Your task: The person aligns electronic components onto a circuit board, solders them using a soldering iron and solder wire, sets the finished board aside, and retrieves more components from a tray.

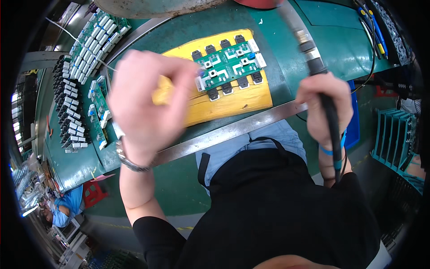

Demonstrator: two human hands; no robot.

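Head view, soldering iron (317,66), within right grip (318,114)

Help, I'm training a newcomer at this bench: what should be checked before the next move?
1. Iron gripped: ok, by its handle in the right hand.
2. Iron clear of the board: ok, off to its right.
3. Board supported: ok, it lies over the yellow block.
4. Black parts present: ok, four along each long side.
5. Left hand clear of the board: cannot tell, it blurs at the board's left end.
6. Iron hot: cannot tell.
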